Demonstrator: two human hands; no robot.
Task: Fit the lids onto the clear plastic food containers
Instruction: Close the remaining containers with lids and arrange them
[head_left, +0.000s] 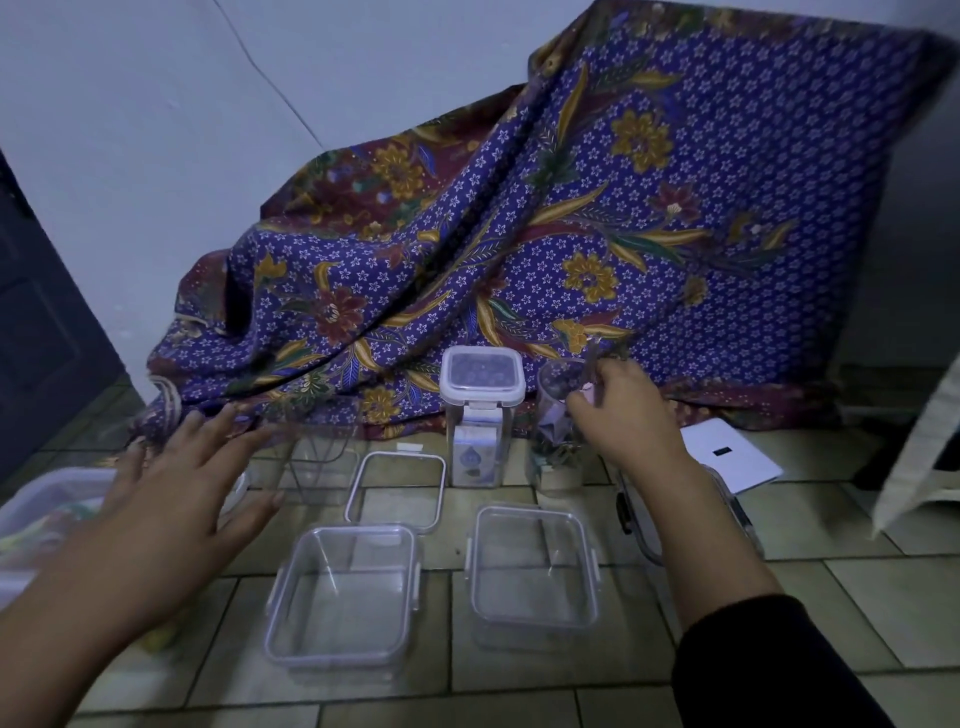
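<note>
Two low clear containers stand on the tiled floor in front of me, each with white latches at its sides. A loose clear lid lies flat behind them. Further back, a tall container wears a white-rimmed lid. Beside it stands a tall clear container with an open top; my right hand grips its rim. My left hand hovers with spread fingers and holds nothing, in front of another clear container. A further lid lies partly hidden under my right forearm.
A purple patterned cloth drapes over something right behind the containers. A white tub sits at the left edge. A white flat box lies at the right, with a pale object beyond it.
</note>
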